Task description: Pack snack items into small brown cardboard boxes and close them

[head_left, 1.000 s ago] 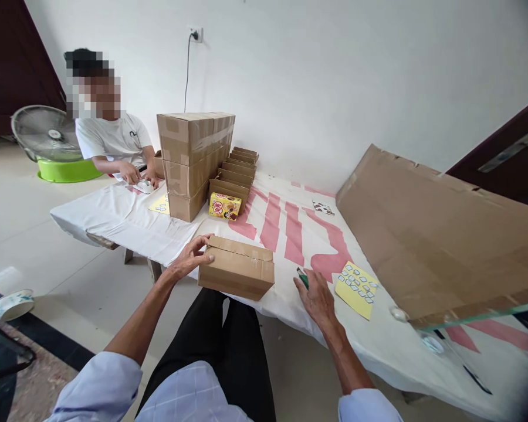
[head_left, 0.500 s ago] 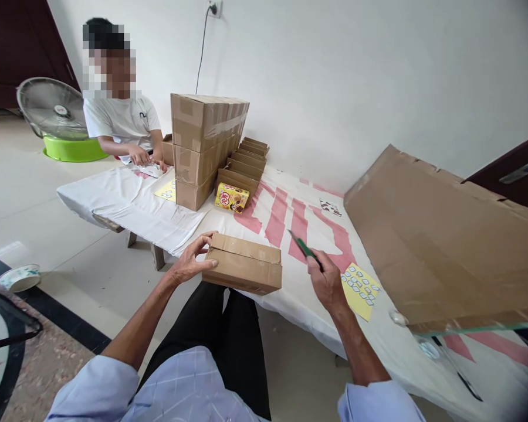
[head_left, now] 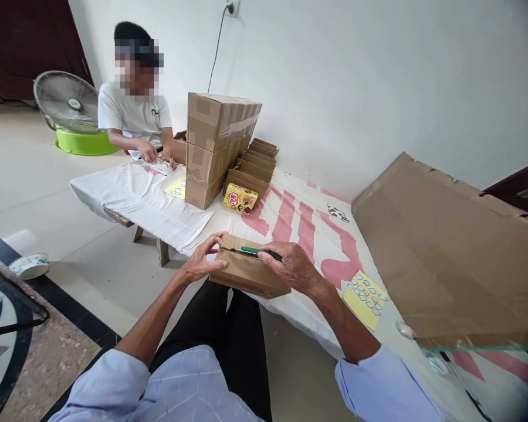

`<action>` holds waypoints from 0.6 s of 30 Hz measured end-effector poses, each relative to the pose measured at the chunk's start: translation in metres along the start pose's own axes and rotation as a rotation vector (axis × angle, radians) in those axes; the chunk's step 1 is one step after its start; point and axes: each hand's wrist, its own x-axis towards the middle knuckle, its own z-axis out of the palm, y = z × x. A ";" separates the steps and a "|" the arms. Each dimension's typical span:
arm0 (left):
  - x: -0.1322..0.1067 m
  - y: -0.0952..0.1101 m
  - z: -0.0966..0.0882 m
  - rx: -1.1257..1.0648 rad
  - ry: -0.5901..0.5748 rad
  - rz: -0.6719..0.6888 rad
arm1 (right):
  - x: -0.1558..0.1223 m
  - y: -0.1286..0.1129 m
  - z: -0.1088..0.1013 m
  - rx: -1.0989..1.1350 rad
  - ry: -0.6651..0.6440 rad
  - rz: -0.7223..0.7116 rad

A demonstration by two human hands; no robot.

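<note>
Green knife [head_left: 251,250] moved onto box [head_left: 246,276], oblong, brown

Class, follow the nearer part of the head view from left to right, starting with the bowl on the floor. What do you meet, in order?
Bowl → left hand → held carton → right hand → yellow sheet → large cardboard panel.

Held box [head_left: 249,275]: cardboard, matt. Cutter [head_left: 251,250]: handle plastic-looking, blade metallic. Stacked cartons [head_left: 203,167]: matt cardboard; tape [head_left: 242,125] glossy. Large panel [head_left: 449,252]: cardboard, matt. Table cover [head_left: 114,190]: cloth, wrinkled. Table leg [head_left: 162,253]: bare wood. Yellow sheet [head_left: 363,313]: paper-like, matt. Basin [head_left: 85,142]: smooth plastic. Floor [head_left: 48,181]: tile, glossy. Wall [head_left: 356,88]: smooth, matt. Sleeves [head_left: 118,378]: woven cloth.
</note>
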 end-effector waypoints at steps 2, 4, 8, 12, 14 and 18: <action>0.000 -0.001 0.000 -0.003 0.006 0.004 | 0.003 -0.001 0.000 -0.043 -0.011 -0.005; 0.000 -0.002 0.001 -0.002 0.008 0.006 | 0.006 -0.004 -0.001 -0.075 -0.027 -0.014; 0.000 -0.001 0.001 0.011 0.007 0.006 | 0.012 -0.012 -0.006 -0.163 -0.055 -0.022; -0.001 0.000 0.001 0.019 0.015 0.001 | 0.019 -0.025 -0.011 -0.286 -0.103 -0.005; -0.001 0.001 0.001 0.022 0.015 -0.005 | 0.023 -0.031 -0.012 -0.351 -0.142 0.022; -0.002 0.000 0.001 0.037 0.010 -0.010 | 0.026 -0.038 -0.014 -0.475 -0.212 0.066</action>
